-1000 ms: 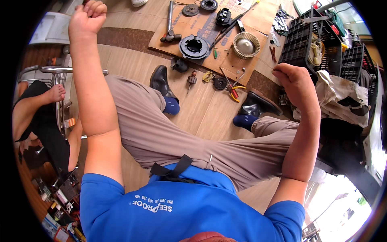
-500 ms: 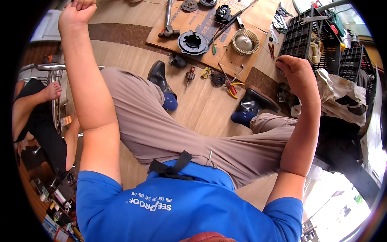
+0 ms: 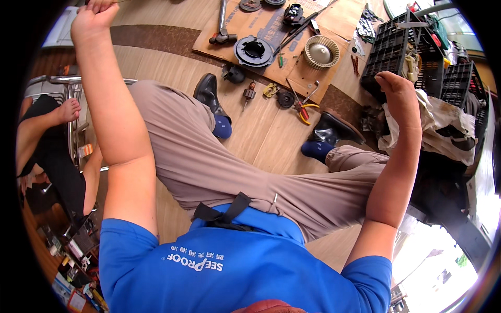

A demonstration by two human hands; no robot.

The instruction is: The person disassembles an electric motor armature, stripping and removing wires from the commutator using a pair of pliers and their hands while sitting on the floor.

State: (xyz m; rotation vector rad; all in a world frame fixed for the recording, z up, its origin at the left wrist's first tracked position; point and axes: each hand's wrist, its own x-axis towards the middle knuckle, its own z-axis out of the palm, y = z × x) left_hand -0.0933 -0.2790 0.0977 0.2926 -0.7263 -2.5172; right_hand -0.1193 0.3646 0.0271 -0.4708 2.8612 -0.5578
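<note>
At the top left edge, my left hand (image 3: 94, 21) is raised and closed, its fingertips partly cut off by the frame. A short bit of thin wire (image 3: 121, 1) shows beside them. My right hand (image 3: 395, 93) is held out at the right, fingers bent together in a pinch; what lies between them is too small to make out. Close by it stands a black plastic crate (image 3: 377, 57). Between my arms, on the floor, lie a small motor armature (image 3: 249, 94), a round black part (image 3: 285, 99) and pliers with red and yellow handles (image 3: 305, 111).
A cardboard sheet (image 3: 229, 48) holds a hammer (image 3: 223, 34), a black ring-shaped housing (image 3: 240, 52) and a fan wheel (image 3: 321, 51). Pale cloth (image 3: 446, 122) hangs by the crates. At left, another person's bare foot (image 3: 69, 110) rests near a metal-framed chair (image 3: 71, 94).
My right hand has shifted slightly rightward and turned. The left hand has moved a little left. The thin wire seen stretching across the top no longer shows there.
</note>
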